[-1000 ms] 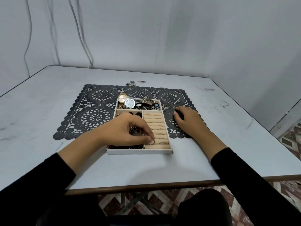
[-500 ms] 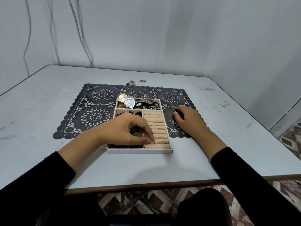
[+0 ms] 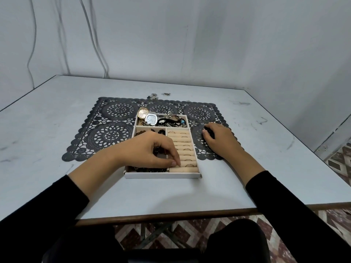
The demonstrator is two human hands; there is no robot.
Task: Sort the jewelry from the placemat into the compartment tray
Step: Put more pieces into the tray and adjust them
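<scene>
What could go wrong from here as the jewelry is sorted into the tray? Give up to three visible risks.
1. The left hand works at the ring rolls with its palm over the bead compartment; it may drag beads or unseat seated rings.
2. The gold watch pokes above the far rim of the compartment tray and could slip out.
3. Small pieces on the table beyond the placemat may be missed.

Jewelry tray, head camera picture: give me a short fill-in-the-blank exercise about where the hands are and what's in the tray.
1. The left hand reaches over the compartment tray, fingertips at the cream ring rolls in its near ___ compartment.
2. The right hand rests on the dark lace ___, beside the tray.
3. The tray's far compartment holds two ___, one gold-faced and one white-faced.

Missing words: right; placemat; watches.
</scene>
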